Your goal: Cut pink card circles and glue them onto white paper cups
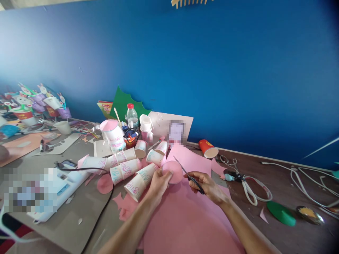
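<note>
My left hand (160,181) pinches a round pink paper disc (174,171) by its left edge, thumb on top. Black-handled scissors (195,182) are in my right hand (205,187), fingers wrapped round the handles. Their blades point up and left, close to the disc's right edge; whether they touch it I cannot tell. Beneath both hands lies a large pink sheet (190,218), with another pink piece (194,158) behind it. Several paper cups with coloured drawings, such as this stack (141,180), lie on their sides left of my left hand.
A red paper cup (208,148) lies near the blue wall. White cables (254,190) and a green paper piece (280,213) are at the right. A black cord (103,208) crosses the table at the left. A red-capped bottle (131,114) stands at the back.
</note>
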`<move>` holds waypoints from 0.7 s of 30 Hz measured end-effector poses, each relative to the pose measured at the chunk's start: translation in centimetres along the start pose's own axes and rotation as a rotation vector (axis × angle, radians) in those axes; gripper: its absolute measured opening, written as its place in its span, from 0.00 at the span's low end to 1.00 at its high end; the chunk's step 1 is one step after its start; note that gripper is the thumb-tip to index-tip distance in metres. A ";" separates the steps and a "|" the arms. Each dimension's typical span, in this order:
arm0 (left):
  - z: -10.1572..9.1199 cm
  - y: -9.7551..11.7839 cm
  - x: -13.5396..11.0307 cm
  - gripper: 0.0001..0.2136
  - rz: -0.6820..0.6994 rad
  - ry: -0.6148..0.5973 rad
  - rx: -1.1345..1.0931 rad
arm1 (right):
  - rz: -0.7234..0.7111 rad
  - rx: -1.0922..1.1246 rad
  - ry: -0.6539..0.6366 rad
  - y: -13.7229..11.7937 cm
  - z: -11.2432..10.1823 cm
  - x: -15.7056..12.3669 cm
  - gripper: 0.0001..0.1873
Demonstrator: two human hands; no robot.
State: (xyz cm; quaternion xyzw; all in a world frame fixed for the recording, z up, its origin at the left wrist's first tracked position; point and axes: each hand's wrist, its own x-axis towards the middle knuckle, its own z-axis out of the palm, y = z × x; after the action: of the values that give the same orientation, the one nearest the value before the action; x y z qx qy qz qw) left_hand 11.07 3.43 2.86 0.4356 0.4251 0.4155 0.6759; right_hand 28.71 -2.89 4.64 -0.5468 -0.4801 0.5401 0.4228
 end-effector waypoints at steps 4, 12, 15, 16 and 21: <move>-0.1 0.0 0.0 0.12 0.081 -0.018 0.084 | -0.013 0.020 -0.038 0.2 -0.4 0.1 0.19; -0.2 -0.1 -0.1 0.08 0.116 -0.027 0.198 | 0.014 -0.037 -0.071 -0.1 -0.8 0.0 0.22; -0.3 -0.3 0.0 0.07 0.115 -0.023 0.208 | 0.022 -0.065 -0.082 -0.1 -0.9 0.0 0.23; -0.4 -0.4 0.1 0.06 0.116 -0.025 0.207 | 0.023 -0.071 -0.083 -0.2 -1.0 0.1 0.23; -0.4 -0.4 0.0 0.05 0.121 -0.024 0.193 | 0.033 -0.097 -0.080 -0.4 -1.0 0.0 0.24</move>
State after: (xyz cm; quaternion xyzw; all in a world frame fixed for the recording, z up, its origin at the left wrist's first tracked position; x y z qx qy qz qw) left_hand 10.77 3.46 2.37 0.5286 0.4279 0.4073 0.6097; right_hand 29.64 -2.73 5.13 -0.5525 -0.5130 0.5447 0.3673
